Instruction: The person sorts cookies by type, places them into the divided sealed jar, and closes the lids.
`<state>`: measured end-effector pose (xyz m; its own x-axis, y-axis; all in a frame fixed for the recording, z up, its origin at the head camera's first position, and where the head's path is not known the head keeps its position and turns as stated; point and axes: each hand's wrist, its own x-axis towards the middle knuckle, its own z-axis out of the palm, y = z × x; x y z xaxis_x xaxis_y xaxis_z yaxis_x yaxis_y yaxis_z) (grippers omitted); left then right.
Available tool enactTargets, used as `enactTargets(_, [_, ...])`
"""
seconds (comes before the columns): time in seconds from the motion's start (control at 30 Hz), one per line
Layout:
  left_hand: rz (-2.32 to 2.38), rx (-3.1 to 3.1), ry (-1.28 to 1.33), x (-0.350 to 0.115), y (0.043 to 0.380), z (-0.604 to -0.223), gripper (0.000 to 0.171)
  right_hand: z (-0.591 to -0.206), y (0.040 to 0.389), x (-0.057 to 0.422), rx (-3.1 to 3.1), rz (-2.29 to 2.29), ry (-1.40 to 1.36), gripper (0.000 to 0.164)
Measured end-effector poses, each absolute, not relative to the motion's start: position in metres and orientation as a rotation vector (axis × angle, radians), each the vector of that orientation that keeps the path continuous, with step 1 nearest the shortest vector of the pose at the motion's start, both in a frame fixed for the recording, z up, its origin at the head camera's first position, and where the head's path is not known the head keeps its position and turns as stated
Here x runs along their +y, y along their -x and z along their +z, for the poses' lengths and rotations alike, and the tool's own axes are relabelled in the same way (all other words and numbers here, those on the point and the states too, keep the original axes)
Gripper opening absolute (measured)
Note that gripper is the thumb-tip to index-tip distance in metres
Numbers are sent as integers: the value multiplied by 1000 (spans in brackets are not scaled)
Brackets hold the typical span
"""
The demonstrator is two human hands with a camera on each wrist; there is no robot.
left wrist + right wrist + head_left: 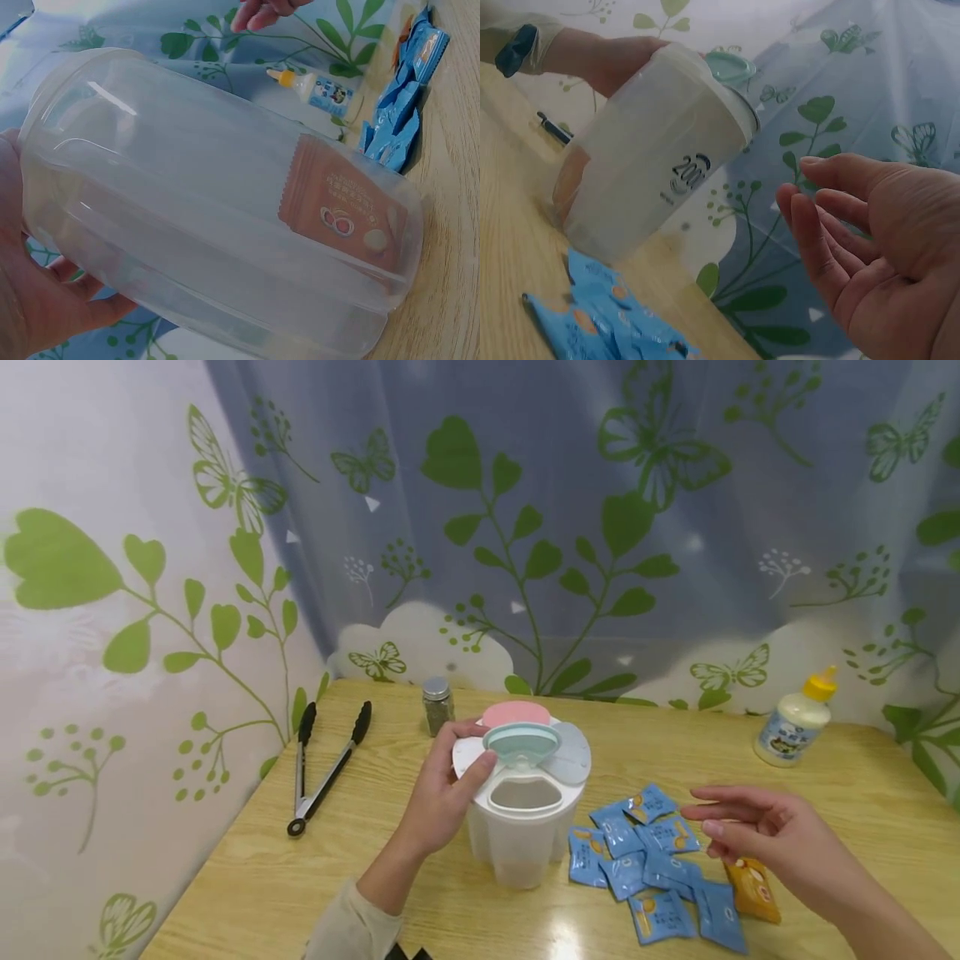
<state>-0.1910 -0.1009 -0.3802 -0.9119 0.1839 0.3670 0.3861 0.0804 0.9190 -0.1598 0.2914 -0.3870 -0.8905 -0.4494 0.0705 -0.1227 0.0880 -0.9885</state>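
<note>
A translucent canister [517, 852] stands on the table, its white lid divided into pink, green and grey flaps. The green flap [522, 740] is raised, leaving one opening bare. My left hand [442, 793] grips the canister at its top, thumb over the lid near the green flap. Through the wall in the left wrist view, an orange-brown packet [345, 206] shows low inside. My right hand [780, 839] hovers with loosely bent fingers and nothing in them. Near it lie several blue packets [624, 835] in a pile and one orange packet [752, 889].
Black-tipped metal tongs [330, 785] lie spread at the left. A small jar [437, 708] with a silver cap stands behind the canister. At the back right is a bottle [791, 731] with a yellow nozzle. A patterned curtain [555, 527] hangs behind the table [247, 893].
</note>
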Motion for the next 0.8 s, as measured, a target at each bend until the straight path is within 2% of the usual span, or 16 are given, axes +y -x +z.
enactTargets(0.43, [-1939,-2199,574,-101,191,-383,27,-425,146,337,2364,-1605,269,39])
enactTargets(0.8, [-1921,-2188,600,-101,191,-382,27,-455,153,358,2267,-1619,178,35])
